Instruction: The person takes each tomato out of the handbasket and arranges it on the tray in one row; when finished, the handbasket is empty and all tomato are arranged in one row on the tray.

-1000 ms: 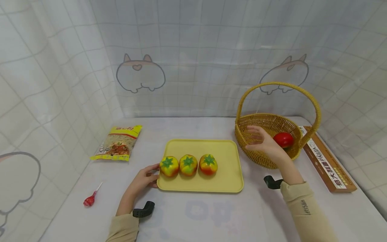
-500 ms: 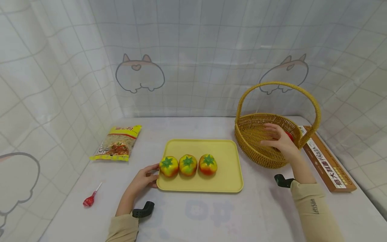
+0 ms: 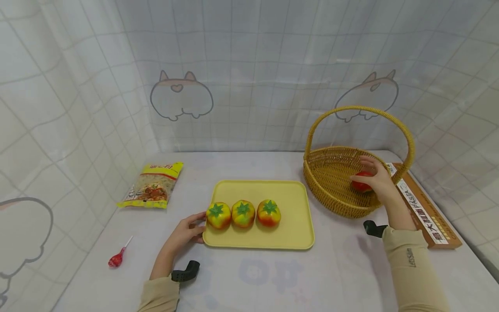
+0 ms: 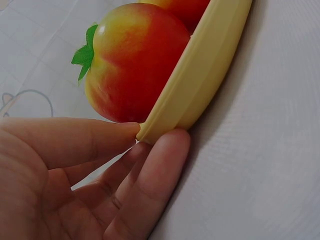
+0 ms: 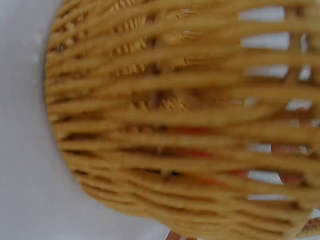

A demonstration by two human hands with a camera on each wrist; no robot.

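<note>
My left hand [image 3: 186, 229] pinches the near left corner of a yellow tray [image 3: 290, 234], thumb on the rim [image 4: 200, 75] and a finger under it. Three yellow-red tomatoes [image 3: 243, 213] with green tops sit in a row on the tray; the leftmost tomato [image 4: 135, 60] is just past my fingers [image 4: 150, 180]. My right hand [image 3: 376, 180] reaches into the wicker basket [image 3: 335, 201] and curls over a red tomato [image 3: 359, 185] lying inside. The right wrist view is filled by the blurred basket weave [image 5: 165, 115], with red showing through the gaps.
A yellow noodle packet [image 3: 152, 185] lies at the back left and a red lollipop [image 3: 116, 259] at the front left. A long brown pasta box [image 3: 425, 208] lies right of the basket. The basket's tall handle [image 3: 358, 109] arches over my right hand. Tiled curtains close off the back and sides.
My right hand moved right and down into the basket and closed over the red tomato. The left hand stayed at the tray's corner.
</note>
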